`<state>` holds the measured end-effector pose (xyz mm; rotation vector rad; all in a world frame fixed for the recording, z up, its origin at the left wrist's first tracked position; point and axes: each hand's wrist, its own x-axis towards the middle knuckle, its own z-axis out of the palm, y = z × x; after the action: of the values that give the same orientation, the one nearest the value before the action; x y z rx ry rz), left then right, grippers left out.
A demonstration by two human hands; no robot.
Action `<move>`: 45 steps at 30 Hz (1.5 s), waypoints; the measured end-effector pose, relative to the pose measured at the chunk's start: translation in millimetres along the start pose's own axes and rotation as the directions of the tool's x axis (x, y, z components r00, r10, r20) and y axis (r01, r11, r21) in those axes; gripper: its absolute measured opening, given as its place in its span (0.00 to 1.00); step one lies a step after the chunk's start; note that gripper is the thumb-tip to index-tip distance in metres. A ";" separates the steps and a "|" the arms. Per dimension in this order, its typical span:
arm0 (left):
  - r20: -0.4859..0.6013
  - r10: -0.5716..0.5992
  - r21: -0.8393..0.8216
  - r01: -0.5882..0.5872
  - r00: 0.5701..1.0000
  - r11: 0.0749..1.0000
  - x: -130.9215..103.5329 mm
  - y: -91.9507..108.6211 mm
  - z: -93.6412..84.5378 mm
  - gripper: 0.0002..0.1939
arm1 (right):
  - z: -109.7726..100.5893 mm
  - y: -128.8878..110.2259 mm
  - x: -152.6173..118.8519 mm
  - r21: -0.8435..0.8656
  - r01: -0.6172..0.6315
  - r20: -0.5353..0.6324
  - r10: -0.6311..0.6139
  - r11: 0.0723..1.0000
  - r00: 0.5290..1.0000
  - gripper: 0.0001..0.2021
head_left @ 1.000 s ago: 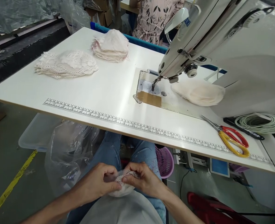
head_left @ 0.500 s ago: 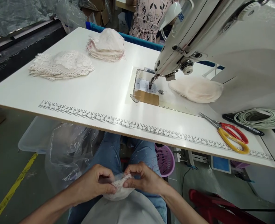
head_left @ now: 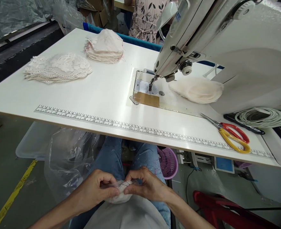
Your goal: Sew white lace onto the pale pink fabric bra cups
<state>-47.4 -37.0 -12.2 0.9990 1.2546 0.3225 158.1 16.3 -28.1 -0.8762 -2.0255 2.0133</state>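
Over my lap, below the table edge, both hands pinch a small white lace-edged fabric piece (head_left: 121, 194). My left hand (head_left: 99, 190) grips its left side between thumb and fingers. On the other side, my right hand (head_left: 146, 186) pinches the upper right edge, its thumb close to the left one. Part of the cloth is hidden behind the fingers. On the table lie a stack of white lace pieces (head_left: 58, 68) and a stack of plain cream pieces (head_left: 104, 46). More sheer cream pieces (head_left: 197, 90) rest under the sewing machine arm.
The sewing machine (head_left: 178, 47) stands on the white table (head_left: 102, 95), its needle area at the middle. Red and yellow scissors (head_left: 233, 136) and a coiled pale cord (head_left: 262, 117) lie at right. Below are a purple basket (head_left: 167, 163) and plastic bag (head_left: 66, 159). A person (head_left: 146, 20) is beyond.
My view has shifted slightly, so the table and machine sit a little further left. Both hands still hold the fabric piece, whose lace edge is now more covered by the fingers.
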 end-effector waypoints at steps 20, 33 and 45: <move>-0.043 0.010 -0.004 -0.010 0.999 1.000 0.5 -7.8 0.9 0.13 | 0.1 3.6 0.6 0.015 0.058 -0.006 -0.058 0.998 0.998 0.17; -0.127 0.075 0.166 -0.053 0.989 0.985 -3.1 -6.7 7.1 0.12 | 3.3 7.0 -1.7 0.087 0.077 -0.057 -0.072 0.993 0.996 0.14; -0.121 0.013 0.115 0.001 0.993 0.993 -9.0 10.6 8.7 0.08 | 5.9 11.9 0.4 0.079 0.046 -0.048 -0.042 0.996 0.998 0.17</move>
<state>-39.4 -41.2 1.5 1.0951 1.3931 0.3224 158.2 10.5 -40.1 -0.8474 -1.9085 2.0160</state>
